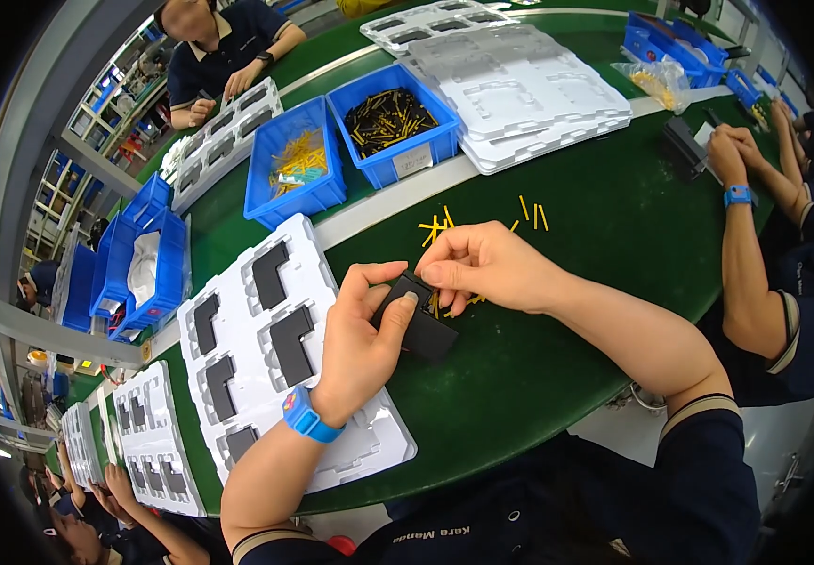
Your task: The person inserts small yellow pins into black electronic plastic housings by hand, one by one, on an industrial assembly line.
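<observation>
My left hand grips a black plastic part, its thumb pressed on the top face. At the part's upper edge, the fingertips of my right hand are pinched together; whatever is between them is hidden. Short yellow strips lie loose on the green table just beyond my hands, and a few more show beneath my right fingers. To the left, a white moulded tray carries several black L-shaped parts, and my left forearm passes over its near side.
Two blue bins, one with yellow strips and one with black-and-yellow pieces, stand beyond. Stacked white trays sit behind. A co-worker works across the table; another co-worker's hands hold a black part at right.
</observation>
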Tool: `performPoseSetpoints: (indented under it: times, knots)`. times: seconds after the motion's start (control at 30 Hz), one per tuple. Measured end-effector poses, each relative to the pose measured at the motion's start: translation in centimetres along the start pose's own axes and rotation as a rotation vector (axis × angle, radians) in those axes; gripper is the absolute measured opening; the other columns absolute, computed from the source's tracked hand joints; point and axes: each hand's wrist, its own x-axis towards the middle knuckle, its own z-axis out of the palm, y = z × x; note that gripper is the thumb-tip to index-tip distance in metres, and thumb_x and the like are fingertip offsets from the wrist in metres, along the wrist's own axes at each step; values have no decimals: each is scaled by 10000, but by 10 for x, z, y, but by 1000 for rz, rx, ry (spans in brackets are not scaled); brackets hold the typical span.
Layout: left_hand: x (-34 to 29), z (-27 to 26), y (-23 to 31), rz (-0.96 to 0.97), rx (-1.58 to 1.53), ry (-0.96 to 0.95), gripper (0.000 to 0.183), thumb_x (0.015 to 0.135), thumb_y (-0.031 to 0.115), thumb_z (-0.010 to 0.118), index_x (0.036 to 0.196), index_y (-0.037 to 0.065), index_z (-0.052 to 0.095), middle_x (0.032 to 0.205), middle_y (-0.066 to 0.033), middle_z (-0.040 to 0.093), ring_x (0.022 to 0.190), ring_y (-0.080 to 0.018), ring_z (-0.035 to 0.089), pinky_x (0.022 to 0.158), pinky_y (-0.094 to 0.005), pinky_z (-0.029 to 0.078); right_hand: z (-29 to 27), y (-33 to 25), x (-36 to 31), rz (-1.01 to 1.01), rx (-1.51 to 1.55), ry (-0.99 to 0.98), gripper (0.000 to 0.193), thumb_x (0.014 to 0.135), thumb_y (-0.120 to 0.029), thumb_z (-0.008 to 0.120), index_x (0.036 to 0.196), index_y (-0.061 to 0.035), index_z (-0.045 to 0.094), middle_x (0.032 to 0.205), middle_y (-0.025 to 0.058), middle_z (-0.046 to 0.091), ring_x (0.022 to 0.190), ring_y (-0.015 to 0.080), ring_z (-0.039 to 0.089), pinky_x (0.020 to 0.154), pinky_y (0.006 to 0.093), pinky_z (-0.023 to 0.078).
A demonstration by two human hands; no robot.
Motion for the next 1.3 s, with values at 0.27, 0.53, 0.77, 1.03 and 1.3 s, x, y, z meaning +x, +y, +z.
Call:
performPoseSetpoints:
  times: [0.27, 0.53, 0.77, 1.03, 1.3]
  knots:
    - [-1, 3, -4, 38, 91, 10, 256, 865, 15, 560, 1111, 4, 488, 832, -137, 674, 692, -96, 584, 607, -233, 450, 7, 1, -3, -34, -66, 15, 129, 885, -110, 589, 884, 19, 590, 755, 46, 598, 615, 89, 577, 544, 223, 496]
    - [-2, 3, -2, 109, 159, -10, 259, 858, 25, 571, 1105, 15, 495, 778, -127, 668, 605, -118, 576, 550, -243, 430, 6, -5, -6, 7, -43, -15, 142, 886, -132, 595, 871, 8, 581, 742, 30, 570, 610, 84, 555, 538, 219, 477]
    - [-3, 3, -1, 91, 225, -54, 363, 846, 43, 589, 1168, 35, 423, 669, -108, 628, 484, -153, 503, 464, -273, 366, 5, -2, -3, -53, -121, -6, 148, 872, -144, 605, 838, -1, 588, 702, 24, 573, 569, 71, 542, 495, 214, 460]
    - [-4, 1, 9, 60, 287, -76, 325, 855, 48, 592, 1136, 15, 432, 697, -82, 635, 548, -111, 531, 480, -248, 386, 3, -10, -10, -80, -196, -29, 168, 902, -167, 574, 854, -7, 586, 748, 20, 578, 611, 74, 555, 534, 212, 474]
    - [-22, -56, 28, -290, -61, -145, 256, 898, 17, 501, 1150, -22, 476, 938, -104, 646, 793, -134, 615, 667, -251, 501, -100, -21, 3, -253, -649, 268, 127, 844, -88, 604, 930, 2, 629, 769, 30, 620, 681, 96, 579, 621, 229, 467]
